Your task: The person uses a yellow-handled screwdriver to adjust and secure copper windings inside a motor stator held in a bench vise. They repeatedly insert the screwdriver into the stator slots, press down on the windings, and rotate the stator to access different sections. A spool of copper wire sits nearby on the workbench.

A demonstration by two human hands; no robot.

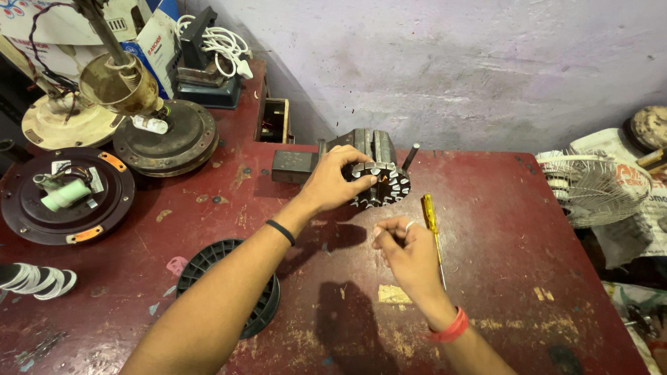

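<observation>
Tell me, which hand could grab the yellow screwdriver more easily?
Probably the right hand. It hovers just beside the yellow screwdriver on the red table, pinching nothing I can make out. The left hand is busy, its grip wrapped on the toothed metal core at the vise.

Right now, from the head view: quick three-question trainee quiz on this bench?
1. True or false: the left hand rests on the toothed stator core.
2. What lies on the red table just right of the right hand? A) hammer B) yellow-handled screwdriver C) pliers
3. What colour is the band on the right wrist?

Key: 1 true. 2 B. 3 red.
</observation>
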